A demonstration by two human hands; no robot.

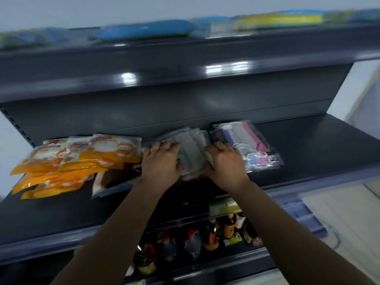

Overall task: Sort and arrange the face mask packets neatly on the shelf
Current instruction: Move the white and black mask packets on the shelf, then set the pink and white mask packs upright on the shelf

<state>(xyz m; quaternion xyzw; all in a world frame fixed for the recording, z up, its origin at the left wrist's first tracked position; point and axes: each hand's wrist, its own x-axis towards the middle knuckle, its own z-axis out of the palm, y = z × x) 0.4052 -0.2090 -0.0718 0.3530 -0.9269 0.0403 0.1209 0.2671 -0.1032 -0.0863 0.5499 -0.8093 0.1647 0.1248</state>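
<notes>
**Both hands on the clear mask packet stack, middle shelf**

Nearest, on the lower shelf, stood a row of dark sauce bottles with red caps point(192, 242), partly hidden between the two forearms; labels too blurred to read. Above them, the dark grey metal middle shelf point(320, 145) carried everything the task concerns.

The left hand point(161, 161) gripped the left edge of a stack of clear plastic packets of pale face masks point(190, 150), fingers curled over its top and thumb at the near side. The right hand point(225, 163) clamped the same stack from the right, fingers bent over the right edge. The stack lay flat near the shelf's middle, toward the back panel, held between the two hands.

Just right of the stack, touching the right hand's fingers, lay a clear packet of purple, white and pink masks point(249, 145), flat and slightly skewed. Left of the left hand sat a loose overlapping pile of orange and white printed packets point(76, 159), spread toward the near left. A dark packet with a pale border point(115, 178) lay partly under that pile, near the left wrist.

Farthest, on the top shelf, lay blurred blue flat packs point(146, 29) and a yellow and blue pack point(279, 19).
</notes>
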